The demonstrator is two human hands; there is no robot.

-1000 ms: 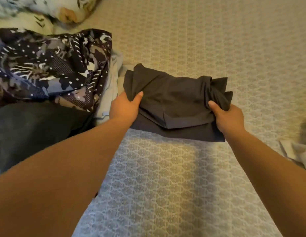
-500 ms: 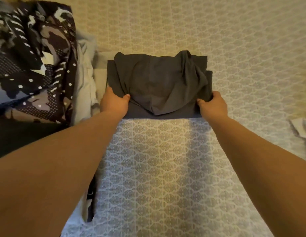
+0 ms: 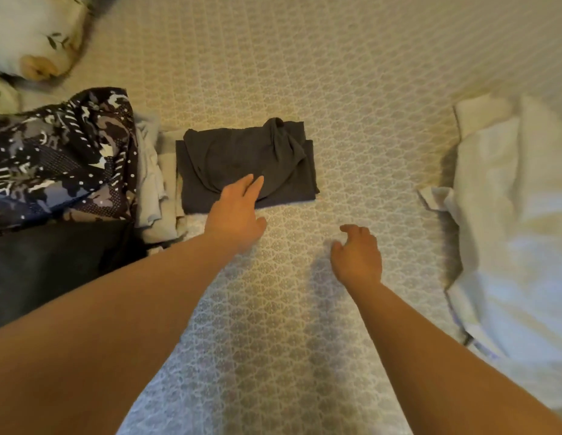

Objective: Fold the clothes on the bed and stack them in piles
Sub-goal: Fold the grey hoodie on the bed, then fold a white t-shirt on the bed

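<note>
Head view. Shirt (image 3: pixel 246 166), dark grey, folded, lies flat on the bed (image 3: pixel 351 89). Change: half a second ago both hands pinched its near corners; now both have let go. Left hand (image 3: pixel 237 211) rests with straight fingers on the shirt's near edge, holding nothing. Right hand (image 3: pixel 356 257) is off the shirt, near and right of it, fingers loosely curled and empty. Judgement: this fold is done, and the shirt starts a pile. Long axis runs left-right; bunched end at the far right corner. Patterned garment (image 3: pixel 63 158) and pale clothes (image 3: pixel 154 183) lie just left of the shirt; white heap (image 3: pixel 512 215) well to the right, seemingly unfolded.
</note>
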